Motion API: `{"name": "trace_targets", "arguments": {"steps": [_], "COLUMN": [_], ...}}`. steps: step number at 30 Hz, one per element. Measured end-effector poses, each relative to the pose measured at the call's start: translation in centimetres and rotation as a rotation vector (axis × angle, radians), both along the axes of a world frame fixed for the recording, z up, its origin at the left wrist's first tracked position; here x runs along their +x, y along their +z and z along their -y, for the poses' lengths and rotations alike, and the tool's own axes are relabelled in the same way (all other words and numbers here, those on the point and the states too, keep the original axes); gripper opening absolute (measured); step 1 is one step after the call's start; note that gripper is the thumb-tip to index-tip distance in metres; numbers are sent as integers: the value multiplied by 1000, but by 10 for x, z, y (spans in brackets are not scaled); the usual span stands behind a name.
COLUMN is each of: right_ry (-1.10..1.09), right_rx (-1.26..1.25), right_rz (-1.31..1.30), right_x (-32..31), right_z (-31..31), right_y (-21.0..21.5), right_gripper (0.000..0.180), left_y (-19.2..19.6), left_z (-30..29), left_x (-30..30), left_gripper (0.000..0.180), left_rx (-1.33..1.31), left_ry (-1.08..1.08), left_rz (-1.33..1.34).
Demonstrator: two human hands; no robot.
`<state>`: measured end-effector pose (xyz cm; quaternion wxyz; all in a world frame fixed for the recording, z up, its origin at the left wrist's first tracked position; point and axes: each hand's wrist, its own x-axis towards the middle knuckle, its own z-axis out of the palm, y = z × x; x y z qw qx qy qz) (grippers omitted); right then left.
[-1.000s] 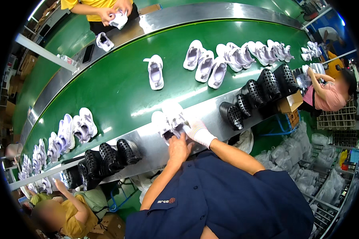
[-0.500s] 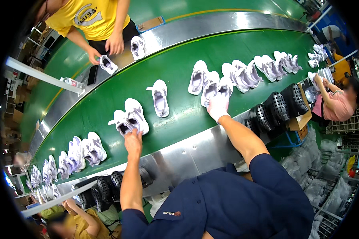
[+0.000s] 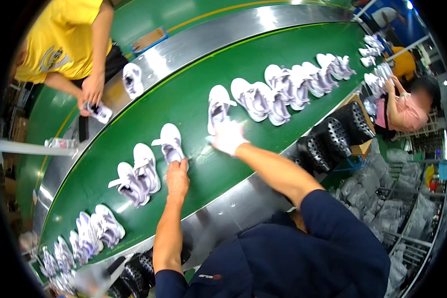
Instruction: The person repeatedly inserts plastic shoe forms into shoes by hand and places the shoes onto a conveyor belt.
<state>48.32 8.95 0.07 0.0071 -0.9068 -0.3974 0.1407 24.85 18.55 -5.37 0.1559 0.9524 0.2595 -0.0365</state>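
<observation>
Left hand [image 3: 178, 180] had shifted off the paired shoes [image 3: 146, 171] since half a second earlier and was now at the lone shoe [image 3: 171, 141]; right hand [image 3: 228, 137], white-gloved, had left the shoe it was touching farther right and was at a second shoe [image 3: 218, 107].

Lone shoe: white and lilac, on the green belt [image 3: 198, 149], toe toward the belt's far edge. Left fingers were bent over its heel, pinching it. Second shoe: also on the belt, toe toward the far edge; right hand lay at its heel, blurred; could not tell whether it gripped. Paired shoes stood on the belt, left of the lone shoe, free of both hands.

More shoes [image 3: 278, 109] stood along the belt to the right. Black perforated forms [image 3: 337, 136] stood along the belt's near side. Beyond the belt's far edge, a co-worker in yellow [image 3: 64, 42] had both hands at another shoe [image 3: 101, 113].
</observation>
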Motion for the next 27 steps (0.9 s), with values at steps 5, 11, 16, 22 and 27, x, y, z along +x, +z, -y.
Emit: {"name": "trace_targets", "arguments": {"steps": [5, 11, 16, 22, 27], "right_ry": [-82, 105, 143, 11, -325], "right_rx": [84, 137, 155, 423, 285], "right_rz": [-119, -262, -189, -35, 433], "right_x": [-17, -115, -173, -172, -141], "right_z": [5, 148, 238, 319, 375], "right_y": [-35, 19, 1, 75, 61], "right_gripper": [25, 20, 30, 55, 58], "left_y": [19, 52, 61, 75, 88], "left_z": [17, 148, 230, 249, 250], "left_x": [32, -9, -61, -94, -81], "left_gripper": [59, 68, 77, 53, 25], "left_rx": [-71, -123, -283, -137, -285], "left_ry": [7, -25, -116, -151, -181], "left_rz": [101, 171, 140, 278, 463]}}
